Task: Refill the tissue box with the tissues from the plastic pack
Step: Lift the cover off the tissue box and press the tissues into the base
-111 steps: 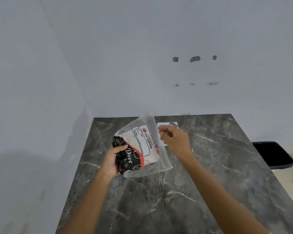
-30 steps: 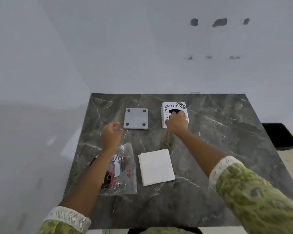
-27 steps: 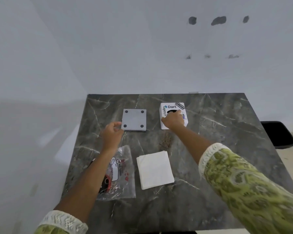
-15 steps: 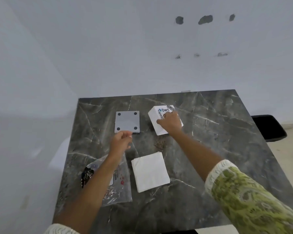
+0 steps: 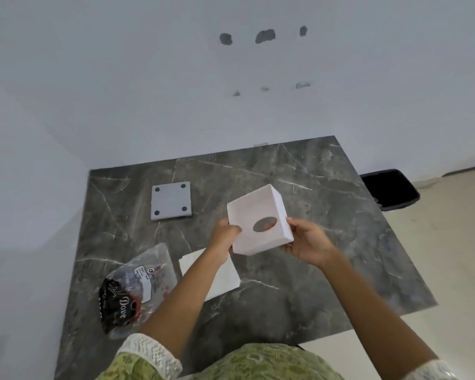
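Tissue box (image 5: 258, 220) clamped between both hands' fingers (image 5: 295, 223) above dark marble table (image 5: 327, 187).

Single head-mounted wide-angle view, looking forward and steeply down from above the near edge of the dark marble worktop (image 5: 299, 292). The camera faces 12 o'clock toward a pale wall (image 5: 231, 91), which fills the upper half of the frame; a second wall closes the 9 o'clock side. The worktop appears rotated slightly clockwise, its far edge rising toward 1 o'clock. The hands (image 5: 307, 241), reaching in from 6 o'clock, lie close to the lens near frame centre. Floor (image 5: 455, 242) shows at 3 o'clock. No second view exists.
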